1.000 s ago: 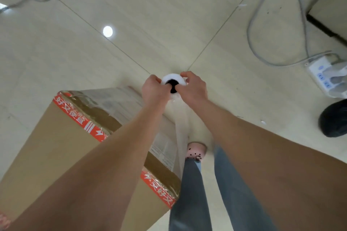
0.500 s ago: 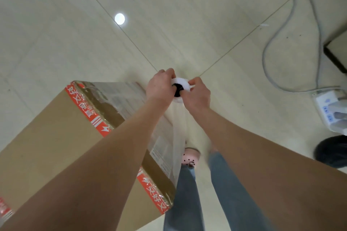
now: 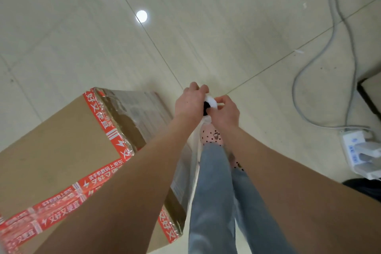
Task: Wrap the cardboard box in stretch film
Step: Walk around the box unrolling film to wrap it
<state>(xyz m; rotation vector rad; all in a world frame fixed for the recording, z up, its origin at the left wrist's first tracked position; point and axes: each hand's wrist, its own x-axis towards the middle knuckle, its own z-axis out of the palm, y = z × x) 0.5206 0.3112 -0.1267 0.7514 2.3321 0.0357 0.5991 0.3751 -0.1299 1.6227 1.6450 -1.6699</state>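
A tall cardboard box [image 3: 61, 146] with red printed tape stands on the floor at the left; its right side face shows glossy film over it. I hold the stretch film roll [image 3: 212, 102] upright just past the box's far right corner, seeing its white end and dark core from above. My left hand [image 3: 188, 103] grips the roll from the left and my right hand [image 3: 225, 112] grips it from the right. A sheet of clear film [image 3: 196, 142] hangs from the roll down along the box's right side. Most of the roll is hidden by my hands.
My legs in blue jeans and pink spotted shoes [image 3: 212, 136] stand right of the box. A white power strip [image 3: 358, 150] with grey cables [image 3: 305, 68] lies on the tiled floor at the right, next to a dark object [image 3: 365, 188]. A dark-edged ledge [image 3: 369, 97] sits at the far right.
My view has swung so more of the box top shows. Both hands with the roll have shifted along the box's right side, still gripping it; my feet have stepped.
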